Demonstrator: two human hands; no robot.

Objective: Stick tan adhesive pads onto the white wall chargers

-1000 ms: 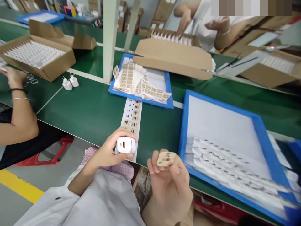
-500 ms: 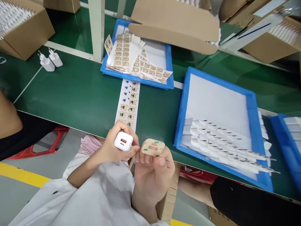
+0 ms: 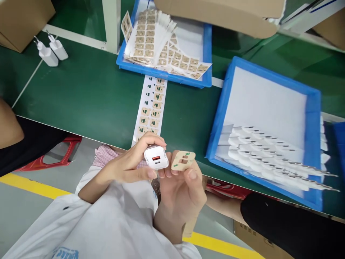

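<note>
A white charger [image 3: 156, 157] with a red port and a smaller slot faces up in my left hand [image 3: 132, 163], whose fingers and thumb wrap its sides. Just right of it, my right hand [image 3: 183, 183] pinches a tan sticker [image 3: 183, 160] with green marks and cut-out openings between thumb and fingers. Charger and sticker are close together; whether they touch I cannot tell. Beyond my hands a white strip [image 3: 137, 122] of similar tan stickers lies on the green table [image 3: 81, 97], with gaps in its upper left column.
A blue tray [image 3: 164, 76] with sticker sheets stands at the back. The blue tray [image 3: 219, 129] on the right holds rows of white chargers. Two white chargers [image 3: 50, 55] rest at the left, near a cardboard box [image 3: 24, 21]. Other people's arms are at both sides.
My left hand has turned the charger slightly and brought it right, closer to the sticker. The sticker is tilted differently in my right hand. The camera view has shifted.
</note>
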